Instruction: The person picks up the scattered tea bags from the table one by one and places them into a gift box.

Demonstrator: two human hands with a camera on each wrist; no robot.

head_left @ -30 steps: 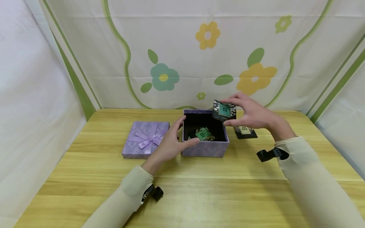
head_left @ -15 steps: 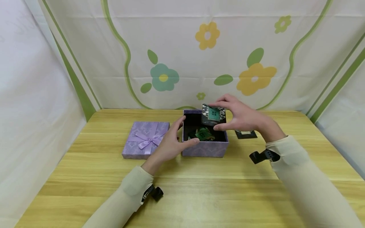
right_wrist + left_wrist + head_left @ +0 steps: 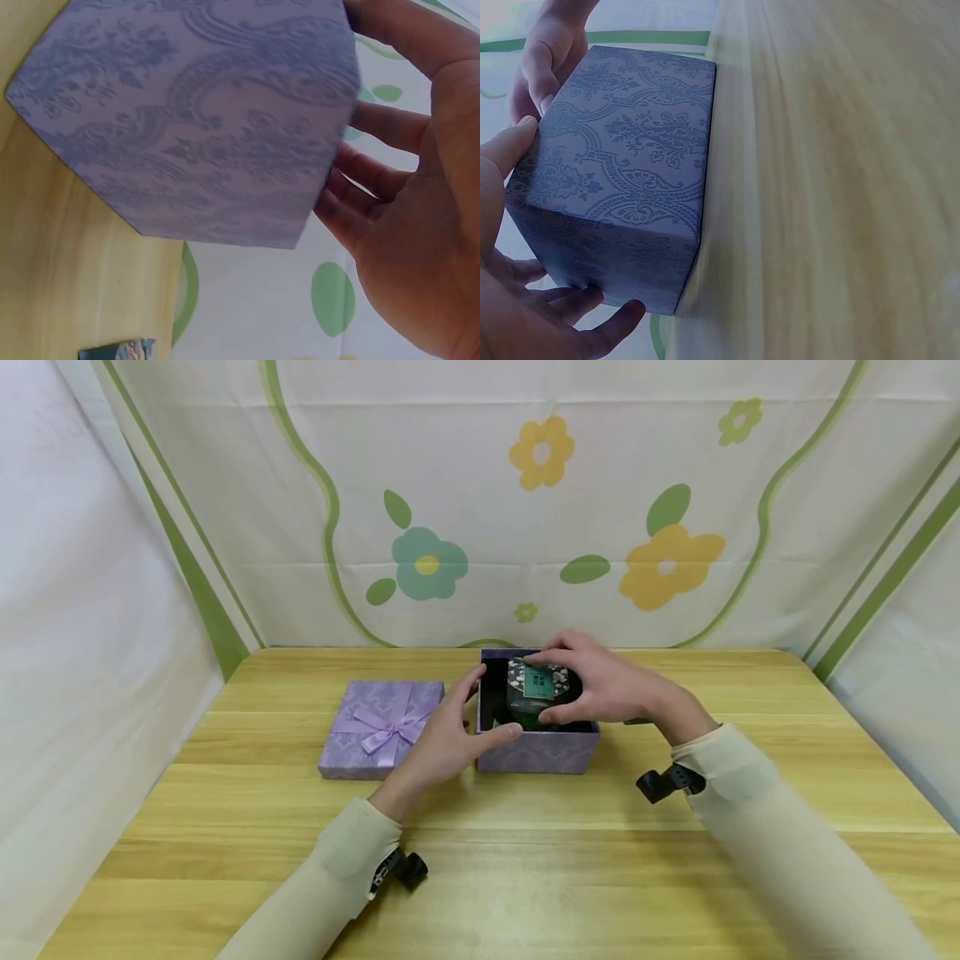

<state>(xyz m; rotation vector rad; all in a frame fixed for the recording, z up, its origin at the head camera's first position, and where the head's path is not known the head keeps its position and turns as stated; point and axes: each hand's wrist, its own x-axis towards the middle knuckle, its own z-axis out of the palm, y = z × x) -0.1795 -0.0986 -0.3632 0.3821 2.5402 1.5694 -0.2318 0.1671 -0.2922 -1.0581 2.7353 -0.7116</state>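
An uncovered purple patterned gift box (image 3: 534,753) stands on the table, its interior black. My left hand (image 3: 444,737) holds its left side, thumb over the front rim and fingers along the side wall, as the left wrist view also shows. Between the thumb and fingers of my right hand (image 3: 611,683) is a small dark box (image 3: 538,683) with a green label and white floral print, lowered into the gift box opening. In the right wrist view the gift box wall (image 3: 202,135) hides what the fingertips grip. A little green shows beneath the small box.
Left of the gift box lies its purple lid (image 3: 382,731) with a ribbon bow. A dark flat item (image 3: 120,350) lies on the table to the right, mostly hidden by my right hand in the head view. A floral cloth (image 3: 480,527) hangs behind the table.
My right hand has moved left and down, bringing the small dark box from over the gift box's right rim into its opening. The green item inside is now mostly covered. My left hand stays put.
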